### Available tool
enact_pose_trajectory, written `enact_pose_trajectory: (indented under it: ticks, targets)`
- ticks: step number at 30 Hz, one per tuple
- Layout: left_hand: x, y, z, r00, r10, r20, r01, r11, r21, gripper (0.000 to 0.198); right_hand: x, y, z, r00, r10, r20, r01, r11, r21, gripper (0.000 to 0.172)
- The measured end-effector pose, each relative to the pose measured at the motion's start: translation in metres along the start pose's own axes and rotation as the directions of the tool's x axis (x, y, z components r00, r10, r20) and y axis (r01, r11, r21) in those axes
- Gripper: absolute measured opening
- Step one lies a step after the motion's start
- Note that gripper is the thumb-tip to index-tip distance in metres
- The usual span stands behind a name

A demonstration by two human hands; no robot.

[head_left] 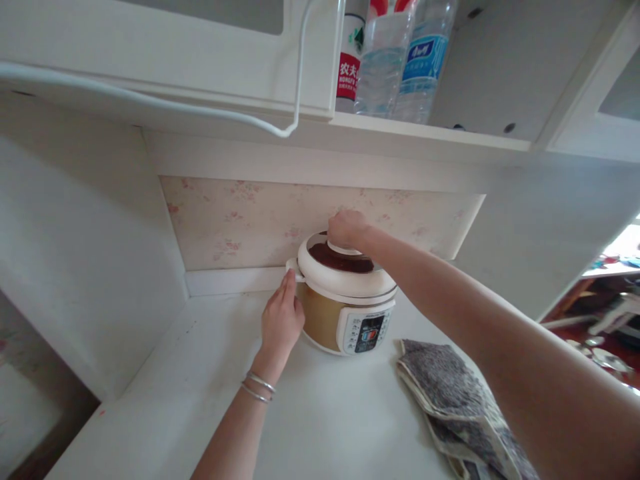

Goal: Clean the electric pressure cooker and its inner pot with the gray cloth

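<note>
An electric pressure cooker [321, 317] with a gold body and a front control panel [367, 331] stands on the white surface against the back wall. Its white lid [345, 281] with a dark brown top sits on it. My right hand [347, 229] is closed round the knob at the lid's centre, and its fingers cover most of that knob. At the cooker's left, my left hand [284, 312] grips the white side handle [293, 266]; part of the grip is hidden from me. Two silver bangles circle my left wrist.
A folded grey cloth [445, 380] lies front right, beneath my right forearm. Overhead is a cabinet shelf [480, 137] with plastic bottles [383, 73], and a white cable [200, 110] hangs below its door. White panels [85, 233] flank the surface.
</note>
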State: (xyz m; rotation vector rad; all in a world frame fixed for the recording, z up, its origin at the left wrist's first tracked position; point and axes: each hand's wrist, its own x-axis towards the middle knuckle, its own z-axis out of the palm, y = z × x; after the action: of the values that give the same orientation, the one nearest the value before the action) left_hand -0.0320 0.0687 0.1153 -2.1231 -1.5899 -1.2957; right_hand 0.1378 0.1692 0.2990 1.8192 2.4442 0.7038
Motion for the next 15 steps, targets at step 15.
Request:
enact_pose_trajectory:
  ticks: [15]
  targets:
    - [-0.0001, -0.0006, -0.0021, 1.0, 0.006, -0.008, -0.006, 1.0, 0.02, 0.063, -0.0042, -0.0019, 0.006, 0.999, 0.032, -0.005, -0.032, 0.999, 0.013, 0.044]
